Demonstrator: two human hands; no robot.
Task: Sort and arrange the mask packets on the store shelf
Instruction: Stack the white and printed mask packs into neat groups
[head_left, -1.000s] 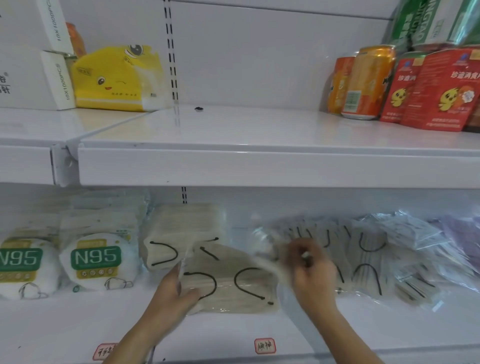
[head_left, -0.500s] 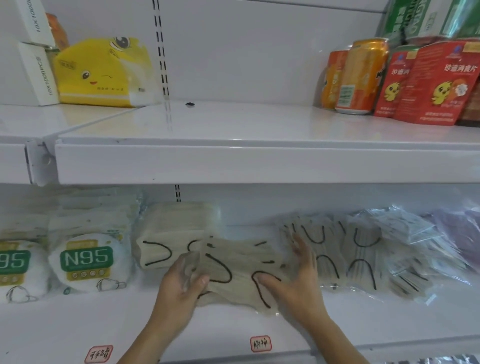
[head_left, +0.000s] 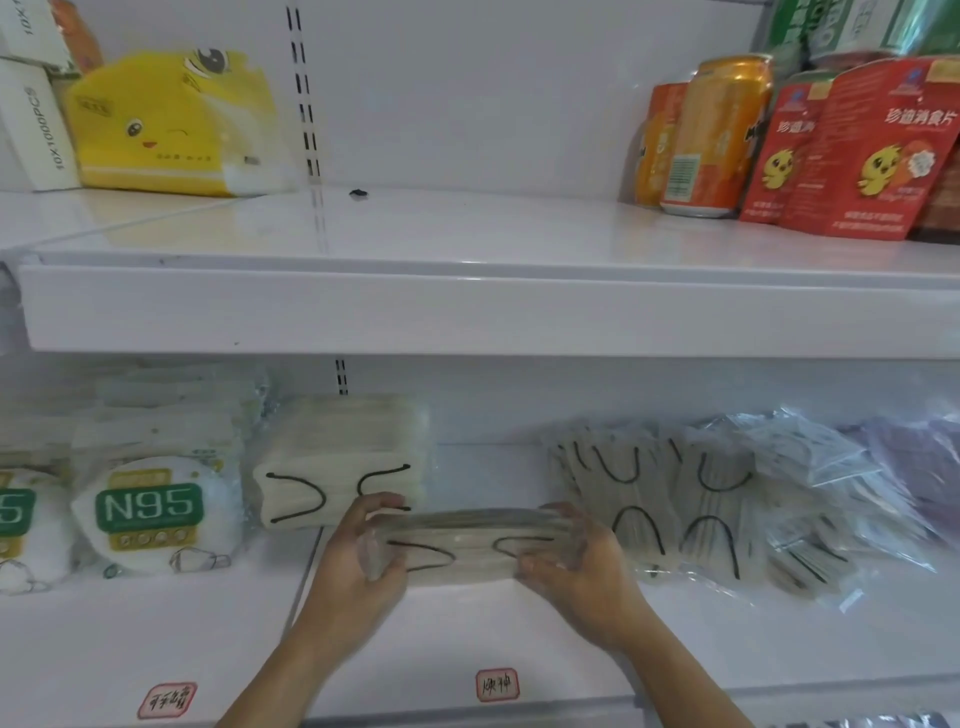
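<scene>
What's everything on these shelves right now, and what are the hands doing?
Held mask packet: one, beige with black ear loops, lower shelf, centre.
Beige mask stack: one stack, behind and left of the held packet.
N95 packs: two in view, white with green labels, lower left.
Loose mask packets: several, clear-wrapped, lower right.
Tissue pack: one, yellow, upper left.
White boxes: two, far upper left.
Cans: two, orange, upper right.
Red pouches: two, beside the cans.
Left hand: grips the packet's left end.
Right hand: grips its right end.

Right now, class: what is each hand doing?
Left hand: grips the mask packet at its left end.
Right hand: grips its right end.
</scene>
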